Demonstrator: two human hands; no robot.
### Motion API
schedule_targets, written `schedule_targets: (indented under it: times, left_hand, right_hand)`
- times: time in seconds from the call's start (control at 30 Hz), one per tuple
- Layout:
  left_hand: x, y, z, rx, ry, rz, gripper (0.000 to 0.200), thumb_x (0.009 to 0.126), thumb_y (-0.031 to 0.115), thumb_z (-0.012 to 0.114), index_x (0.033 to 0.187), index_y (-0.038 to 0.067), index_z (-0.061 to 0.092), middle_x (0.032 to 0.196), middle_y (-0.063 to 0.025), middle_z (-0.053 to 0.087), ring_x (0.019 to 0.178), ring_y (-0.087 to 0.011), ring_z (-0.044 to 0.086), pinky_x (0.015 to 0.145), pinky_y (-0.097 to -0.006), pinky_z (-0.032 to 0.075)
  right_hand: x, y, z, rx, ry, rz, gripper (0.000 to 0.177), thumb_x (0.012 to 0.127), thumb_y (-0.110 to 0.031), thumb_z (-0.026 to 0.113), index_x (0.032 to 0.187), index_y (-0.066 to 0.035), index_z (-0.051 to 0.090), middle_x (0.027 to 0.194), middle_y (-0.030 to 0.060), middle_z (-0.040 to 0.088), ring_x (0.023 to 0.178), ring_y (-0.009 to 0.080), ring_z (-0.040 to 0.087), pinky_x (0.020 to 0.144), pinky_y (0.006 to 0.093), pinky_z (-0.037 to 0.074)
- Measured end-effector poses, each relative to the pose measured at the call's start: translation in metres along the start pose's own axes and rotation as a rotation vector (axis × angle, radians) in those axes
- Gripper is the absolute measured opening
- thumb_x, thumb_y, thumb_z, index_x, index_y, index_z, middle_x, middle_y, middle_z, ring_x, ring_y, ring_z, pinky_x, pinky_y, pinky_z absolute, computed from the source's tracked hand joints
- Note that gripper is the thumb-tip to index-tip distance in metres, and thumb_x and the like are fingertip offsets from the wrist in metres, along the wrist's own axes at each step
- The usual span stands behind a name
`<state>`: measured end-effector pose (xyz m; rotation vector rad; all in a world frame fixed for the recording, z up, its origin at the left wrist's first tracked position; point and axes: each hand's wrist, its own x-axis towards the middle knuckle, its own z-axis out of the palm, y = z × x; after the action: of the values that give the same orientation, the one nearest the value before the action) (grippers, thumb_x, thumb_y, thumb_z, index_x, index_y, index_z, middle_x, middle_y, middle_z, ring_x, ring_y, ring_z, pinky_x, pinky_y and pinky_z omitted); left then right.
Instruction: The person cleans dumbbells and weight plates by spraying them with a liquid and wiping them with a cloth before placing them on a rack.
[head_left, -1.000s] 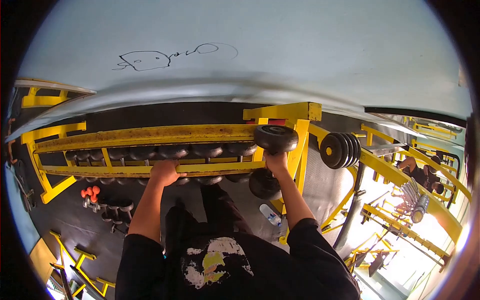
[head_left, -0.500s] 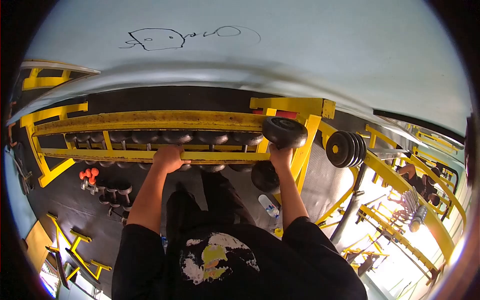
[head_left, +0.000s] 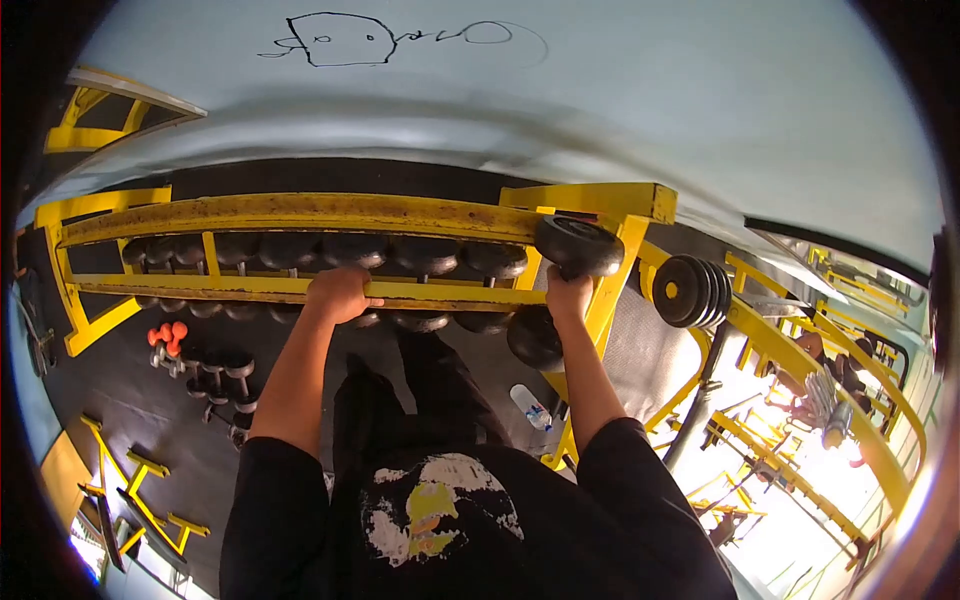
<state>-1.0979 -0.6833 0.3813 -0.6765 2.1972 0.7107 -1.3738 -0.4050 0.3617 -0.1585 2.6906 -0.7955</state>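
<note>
My left hand (head_left: 340, 294) is closed around the front yellow rail (head_left: 440, 293) of a dumbbell rack. At the rack's right end my right hand (head_left: 569, 294) is closed on the handle of a large black dumbbell (head_left: 578, 246). One round head of it lies beyond the hand, over the rack, and the other is on the near side, below the front rail. The handle itself is hidden by my fingers. Several black dumbbells (head_left: 424, 254) lie in a row between the rear yellow beam (head_left: 300, 212) and the front rail.
Small orange dumbbells (head_left: 168, 334) and black dumbbells (head_left: 238, 368) lie on the dark floor at left. A water bottle (head_left: 531, 408) is on the floor near my legs. Weight plates (head_left: 690, 291) hang on a yellow frame at right. Farther right, a person (head_left: 850, 370) is partly visible.
The view has tilted a little, so the rack and wall drawing appear higher. Both hands keep their holds; the dumbbell has hardly moved relative to the rack.
</note>
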Motion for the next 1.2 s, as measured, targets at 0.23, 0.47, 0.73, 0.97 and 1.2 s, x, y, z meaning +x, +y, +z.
schedule_targets:
  times: [0.23, 0.47, 0.73, 0.97, 1.2]
  left_hand:
    - [-0.01, 0.005, 0.002, 0.015, 0.053, 0.018, 0.058, 0.085, 0.057, 0.068, 0.123, 0.013, 0.064, 0.116, -0.0115, 0.068, 0.11, -0.034, 0.064, 0.091, -0.0492, 0.051]
    - [-0.027, 0.003, 0.078, 0.209, 0.681, 0.108, 0.073, 0.085, 0.042, 0.072, 0.147, 0.021, 0.04, 0.151, -0.0117, 0.038, 0.141, -0.0327, 0.035, 0.114, -0.057, 0.027]
    - [-0.234, -0.09, 0.278, -0.258, 0.304, 0.199, 0.058, 0.088, 0.037, 0.065, 0.138, 0.014, 0.048, 0.134, -0.0097, 0.057, 0.131, -0.0303, 0.048, 0.112, -0.062, 0.026]
    - [-0.44, -0.289, 0.533, -0.498, 0.105, -0.429, 0.048, 0.089, 0.038, 0.064, 0.12, 0.002, 0.065, 0.122, -0.0219, 0.065, 0.118, -0.0381, 0.06, 0.099, -0.042, 0.048]
    - [-0.568, -0.224, 0.661, -1.231, 0.752, -0.655, 0.03, 0.096, 0.026, 0.061, 0.108, -0.002, 0.066, 0.11, -0.0097, 0.07, 0.106, -0.0211, 0.064, 0.091, -0.034, 0.05]
  right_hand:
    - [-0.073, -0.036, -0.052, -0.204, 0.213, -0.216, 0.072, 0.08, -0.031, 0.075, 0.135, 0.002, 0.042, 0.125, 0.029, 0.047, 0.12, 0.0466, 0.044, 0.102, 0.0493, 0.038]
    - [-0.294, 0.025, -0.078, -0.131, 0.027, -0.308, 0.047, 0.084, -0.023, 0.072, 0.12, -0.002, 0.051, 0.114, 0.0227, 0.054, 0.104, 0.0396, 0.055, 0.089, 0.0469, 0.047]
    - [-0.472, 0.184, -0.031, -0.058, -0.1, -0.086, 0.033, 0.08, -0.025, 0.076, 0.101, -0.002, 0.064, 0.093, 0.0139, 0.066, 0.084, 0.0278, 0.065, 0.08, 0.0392, 0.052]
    - [-0.519, 0.217, -0.005, -0.106, -0.45, -0.039, 0.031, 0.081, -0.027, 0.075, 0.1, -0.004, 0.066, 0.089, 0.0124, 0.07, 0.086, 0.0278, 0.068, 0.08, 0.0387, 0.054]
    - [-0.518, 0.304, 0.035, -0.401, -0.684, -0.329, 0.023, 0.084, -0.026, 0.069, 0.092, -0.004, 0.069, 0.088, 0.0136, 0.073, 0.086, 0.0255, 0.071, 0.079, 0.0361, 0.054]
